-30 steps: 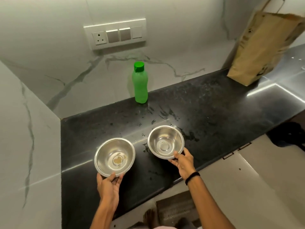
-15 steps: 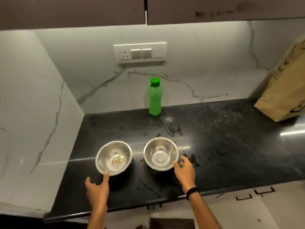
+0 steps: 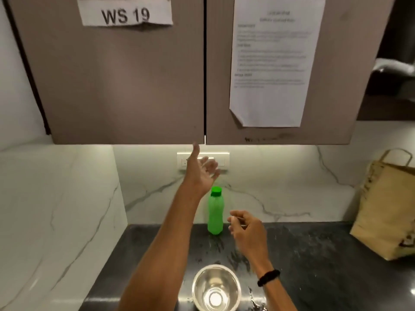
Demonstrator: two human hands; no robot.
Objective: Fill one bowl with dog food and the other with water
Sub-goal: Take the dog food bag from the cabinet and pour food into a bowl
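One steel bowl (image 3: pixel 216 288) stands empty on the black counter (image 3: pixel 314 254) at the bottom of the view; the second bowl is hidden behind my left forearm. A green bottle (image 3: pixel 215 211) with a green cap stands upright at the back wall. My left hand (image 3: pixel 201 170) is raised with fingers spread, its fingertips just under the lower edge of the wall cabinet's left door (image 3: pixel 116 86). My right hand (image 3: pixel 247 232) hovers above the counter just right of the bottle, fingers loosely curled, holding nothing.
A brown paper bag (image 3: pixel 388 214) with handles leans at the right end of the counter. A switch plate (image 3: pixel 222 159) sits on the marble back wall. Papers, one reading "WS 19" (image 3: pixel 124 13), are taped to the cabinet doors. A marble side wall (image 3: pixel 56 221) bounds the left.
Both hands have let go of the bowls. My left hand rose to the cabinet's lower edge, my right hand lifted beside the bottle, and the view tilted up.
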